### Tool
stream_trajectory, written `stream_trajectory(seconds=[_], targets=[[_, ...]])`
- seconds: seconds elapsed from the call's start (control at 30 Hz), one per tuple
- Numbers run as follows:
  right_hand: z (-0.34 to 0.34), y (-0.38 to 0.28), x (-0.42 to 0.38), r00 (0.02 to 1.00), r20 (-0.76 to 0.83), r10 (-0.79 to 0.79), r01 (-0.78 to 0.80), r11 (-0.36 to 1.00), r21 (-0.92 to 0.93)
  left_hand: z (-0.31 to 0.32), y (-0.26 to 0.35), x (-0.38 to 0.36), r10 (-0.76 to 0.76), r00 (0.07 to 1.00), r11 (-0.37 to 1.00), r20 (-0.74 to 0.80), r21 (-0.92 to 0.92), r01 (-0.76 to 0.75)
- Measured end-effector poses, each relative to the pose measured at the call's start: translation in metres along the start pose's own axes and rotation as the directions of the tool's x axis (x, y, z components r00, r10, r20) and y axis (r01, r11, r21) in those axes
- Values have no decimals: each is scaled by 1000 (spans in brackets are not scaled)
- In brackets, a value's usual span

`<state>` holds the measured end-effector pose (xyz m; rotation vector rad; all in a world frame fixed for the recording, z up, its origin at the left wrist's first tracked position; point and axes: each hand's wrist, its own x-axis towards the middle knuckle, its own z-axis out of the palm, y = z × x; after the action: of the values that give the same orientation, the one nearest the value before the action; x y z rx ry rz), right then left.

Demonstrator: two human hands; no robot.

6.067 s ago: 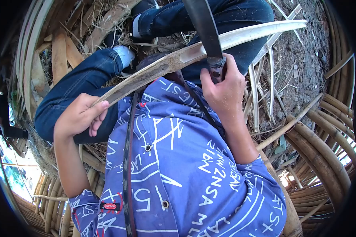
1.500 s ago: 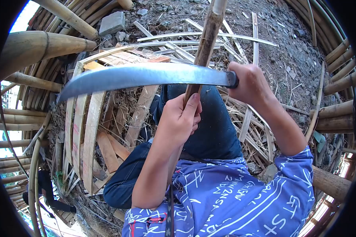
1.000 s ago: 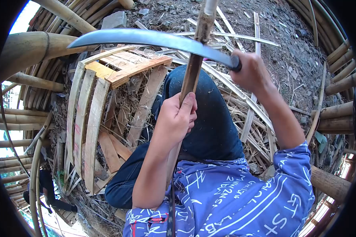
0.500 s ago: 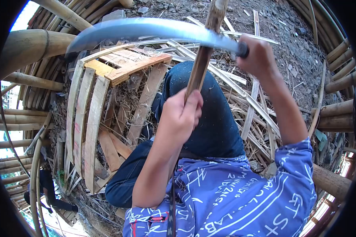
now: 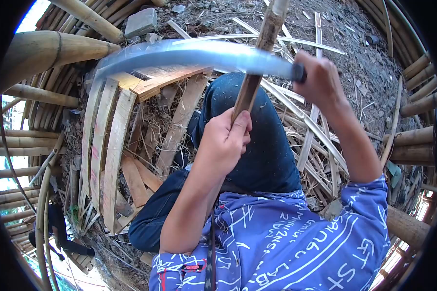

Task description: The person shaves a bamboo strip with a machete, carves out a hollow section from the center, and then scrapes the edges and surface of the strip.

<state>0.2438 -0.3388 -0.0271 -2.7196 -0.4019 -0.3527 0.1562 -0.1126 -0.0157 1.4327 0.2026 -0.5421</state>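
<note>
My left hand [image 5: 228, 138] is wrapped round the lower part of a brown bamboo strip [image 5: 262, 53], which slants up past my raised knee. My right hand [image 5: 320, 80] grips the dark handle of a long curved blade [image 5: 194, 54]. The blade is smeared by motion and reaches left across the strip; whether its edge touches the strip cannot be made out. Under the blade's far end stands a slatted wooden crate [image 5: 116, 126] with shavings in it.
Split bamboo strips [image 5: 296, 109] litter the ground beyond and right of my knee. A grey block [image 5: 141, 23] lies at the upper left. Bamboo poles [image 5: 58, 48] frame both sides. At the lower left, a person [image 5: 63, 237] in dark clothing is partly visible.
The blade and my right hand have moved slightly down and to the right. The bamboo strip has shifted a little to the right in my left hand, which stays closed.
</note>
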Motion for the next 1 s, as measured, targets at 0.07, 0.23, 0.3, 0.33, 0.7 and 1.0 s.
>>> stream_trajectory(seconds=[0.07,0.23,0.3,0.33,0.7,1.0], targets=[[-2,19,17,975,39,220,-220,975,11,-2,-2,-2,-6,1000,1000,-30,25,6],[2,7,-8,999,-16,43,-40,988,152,2,3,2,12,999,999,46,-44,-10],[6,-9,-19,985,-100,-139,144,988,48,2,8,2,-10,996,998,84,-65,15],[4,-12,-15,999,-1,-34,34,996,86,0,8,2,-18,998,999,66,-35,21],[20,13,1,997,-78,29,-34,997,-75,-3,-3,4,23,1000,999,13,37,-24],[28,-2,-5,995,-81,-50,59,992,113,-12,5,2,-68,997,995,38,-74,70]])
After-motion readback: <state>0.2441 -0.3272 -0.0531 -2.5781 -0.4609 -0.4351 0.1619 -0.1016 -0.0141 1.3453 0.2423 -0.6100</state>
